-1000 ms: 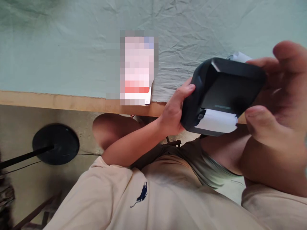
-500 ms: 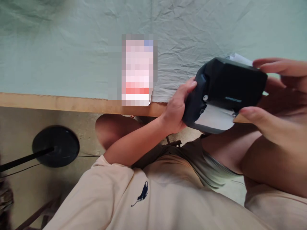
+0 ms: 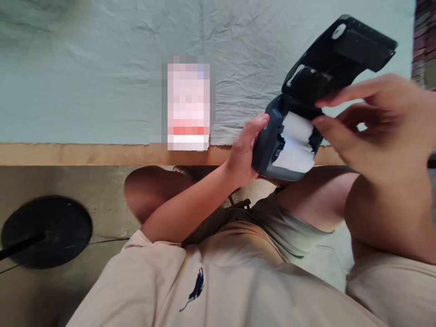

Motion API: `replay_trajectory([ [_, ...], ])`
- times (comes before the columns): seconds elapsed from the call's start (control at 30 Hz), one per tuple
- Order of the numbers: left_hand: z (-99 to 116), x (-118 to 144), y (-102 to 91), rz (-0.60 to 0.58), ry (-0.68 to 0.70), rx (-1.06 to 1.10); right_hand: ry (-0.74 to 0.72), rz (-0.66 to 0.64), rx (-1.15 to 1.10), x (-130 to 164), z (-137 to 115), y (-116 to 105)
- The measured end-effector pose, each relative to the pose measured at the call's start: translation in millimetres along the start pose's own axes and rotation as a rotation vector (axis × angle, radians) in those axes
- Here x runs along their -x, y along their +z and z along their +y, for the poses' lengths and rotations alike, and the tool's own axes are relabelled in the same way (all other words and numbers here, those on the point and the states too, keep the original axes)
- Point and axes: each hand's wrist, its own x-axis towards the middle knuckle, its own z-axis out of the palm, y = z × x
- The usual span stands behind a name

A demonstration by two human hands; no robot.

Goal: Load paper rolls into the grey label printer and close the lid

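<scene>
My left hand (image 3: 243,152) is wrapped around the left side of a dark portable label printer (image 3: 264,152), its thumb along the edge. The printer is tilted above the table's front edge. Its black lid (image 3: 344,56) stands swung up and back on the far side. A white paper roll (image 3: 294,143) sits in the compartment, a loose sheet end lying toward me. My right hand (image 3: 378,118) is at the right of the compartment, thumb beside the roll and index finger by the lid's base. Those two fingertips are apart; the other fingers are curled and slightly blurred.
A pale green cloth (image 3: 102,81) covers the table, with a wooden front edge (image 3: 68,154). A blurred-out, pixelated upright rectangle (image 3: 188,104) is on the cloth at the edge. On the floor at left are a round black stand base (image 3: 47,231) and a cable (image 3: 109,240).
The printer's lid has swung up and away, uncovering the paper roll. My right hand has gone from the lid's outer end to the compartment. My left hand keeps its hold.
</scene>
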Motion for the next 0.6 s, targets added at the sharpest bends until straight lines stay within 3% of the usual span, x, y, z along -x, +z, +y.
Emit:
replay_trajectory([
  [0.13, -2, 0, -3.8, -0.064, 0.022, 0.077, -0.224, -0.152, 0.284, -11, -20, -11],
  [0.4, -4, 2, -1.4, -0.067, 0.07, 0.042, -0.215, -0.257, 0.592, -18, -21, -2],
  [0.53, -5, 1, -1.1, -0.064, 0.09, 0.056, -0.153, -0.35, 0.424, -25, -21, -14],
  [0.6, -5, 0, -2.0, -0.06, 0.056, 0.052, -0.032, -0.313, 0.313, -21, -12, -28],
])
